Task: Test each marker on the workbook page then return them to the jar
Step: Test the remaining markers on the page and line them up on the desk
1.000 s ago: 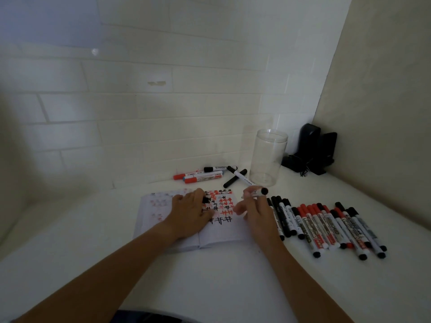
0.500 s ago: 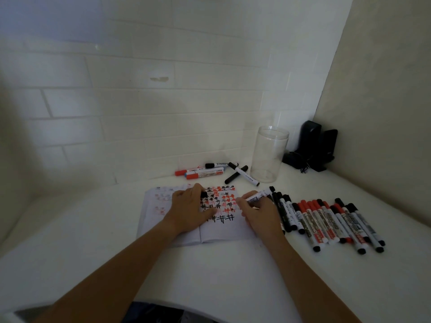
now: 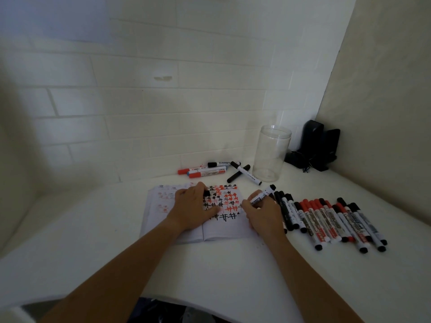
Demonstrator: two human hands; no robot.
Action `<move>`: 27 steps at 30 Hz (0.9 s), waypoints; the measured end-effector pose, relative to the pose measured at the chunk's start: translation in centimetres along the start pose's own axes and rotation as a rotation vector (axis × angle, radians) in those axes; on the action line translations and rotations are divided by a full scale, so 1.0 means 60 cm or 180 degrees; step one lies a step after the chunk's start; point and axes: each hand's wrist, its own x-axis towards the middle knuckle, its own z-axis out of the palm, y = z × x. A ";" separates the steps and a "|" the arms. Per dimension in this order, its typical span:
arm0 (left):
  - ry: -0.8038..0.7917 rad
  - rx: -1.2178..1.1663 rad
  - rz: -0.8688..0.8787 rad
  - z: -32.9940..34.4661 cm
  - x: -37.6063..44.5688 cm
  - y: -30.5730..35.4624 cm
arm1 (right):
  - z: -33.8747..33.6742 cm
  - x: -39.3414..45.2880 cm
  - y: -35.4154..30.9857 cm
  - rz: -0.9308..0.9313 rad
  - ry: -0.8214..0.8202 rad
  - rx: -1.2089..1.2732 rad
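Note:
An open workbook (image 3: 224,229) lies on the white table, its right page filled with red and black hash marks. My left hand (image 3: 193,207) rests on the page and holds a small black cap (image 3: 206,193) between its fingers. My right hand (image 3: 262,212) grips a black marker (image 3: 262,194) with its tip down near the page's right edge. A clear empty jar (image 3: 270,155) stands upright behind the workbook. A row of several red and black markers (image 3: 331,220) lies to the right of my right hand.
Several more markers (image 3: 219,170) lie loose by the tiled wall, left of the jar. A black device with a cable (image 3: 314,148) sits in the back right corner. The table's front edge (image 3: 210,306) curves near my body.
My right hand has lowered the marker from above the row toward the page's right edge, tip down. My left hand stays on the page.

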 end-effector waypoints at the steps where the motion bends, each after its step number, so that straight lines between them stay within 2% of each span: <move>1: 0.0006 0.0000 0.0001 0.001 0.000 0.000 | 0.000 0.001 0.001 -0.0002 0.0007 -0.0047; 6: -0.0001 -0.0014 0.0007 0.001 0.000 -0.002 | -0.001 0.002 0.004 -0.0062 0.0131 0.0010; 11: 0.0033 -0.0037 0.0021 0.001 0.000 -0.001 | 0.004 0.000 0.003 -0.0291 -0.0168 -0.0230; 18: 0.0011 -0.0054 0.0039 0.001 -0.001 -0.002 | 0.002 0.000 -0.004 -0.0238 0.0234 -0.0172; 27: 0.0058 -0.0014 0.0060 0.001 -0.002 -0.001 | 0.001 0.006 0.008 -0.0095 -0.0014 -0.0114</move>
